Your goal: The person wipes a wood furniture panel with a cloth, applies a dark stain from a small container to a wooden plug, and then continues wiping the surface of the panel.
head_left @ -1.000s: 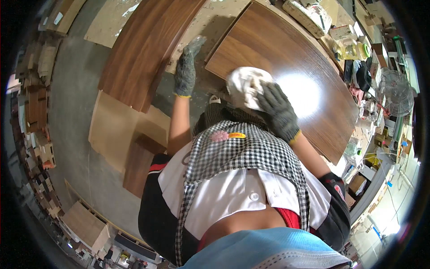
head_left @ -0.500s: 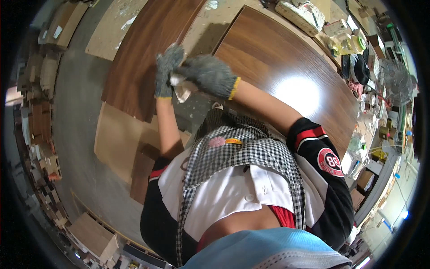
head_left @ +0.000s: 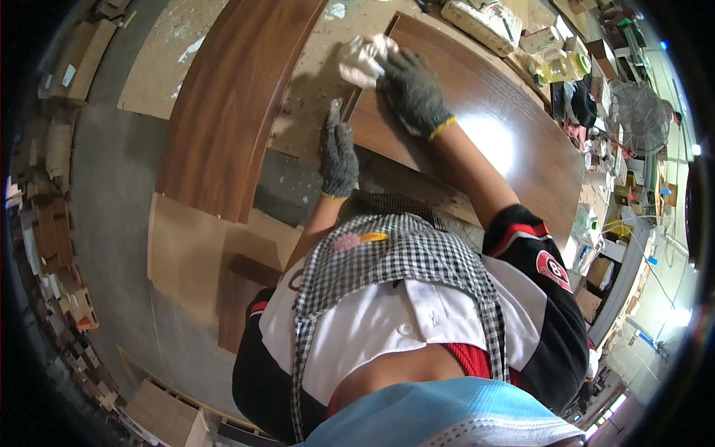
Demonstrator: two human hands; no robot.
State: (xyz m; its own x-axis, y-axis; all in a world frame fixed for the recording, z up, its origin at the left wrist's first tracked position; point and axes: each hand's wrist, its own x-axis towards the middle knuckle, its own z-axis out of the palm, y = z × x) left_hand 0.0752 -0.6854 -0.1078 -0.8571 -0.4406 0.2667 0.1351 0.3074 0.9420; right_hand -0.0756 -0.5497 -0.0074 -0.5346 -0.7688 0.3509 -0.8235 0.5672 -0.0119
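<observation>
A brown wood-grain panel [head_left: 477, 112] lies on the workbench in front of me and to my right, glossy under the light. My right hand [head_left: 415, 93], in a grey knit glove with a yellow cuff, is on its far left corner. Crumpled white cloth [head_left: 363, 59] is held there, bunched over the panel's left edge. Beside that same edge is my gloved left hand [head_left: 339, 153], its fingers stretched away from me. Whether they touch the edge cannot be made out. To the left lies a second brown wood-grain board [head_left: 231, 104].
Flat tan boards [head_left: 190, 242] lie lower on the left. Along the right, a bottle with a green cap [head_left: 566, 67], a fan [head_left: 640, 115] and clutter crowd the bench. A paint-stained pale box [head_left: 482, 24] sits behind the panel. Cartons [head_left: 82, 59] line the far left.
Both hands have moved right, from the left board to the right panel. They were together around the cloth; now they are apart, and the cloth has gone with my right hand.
</observation>
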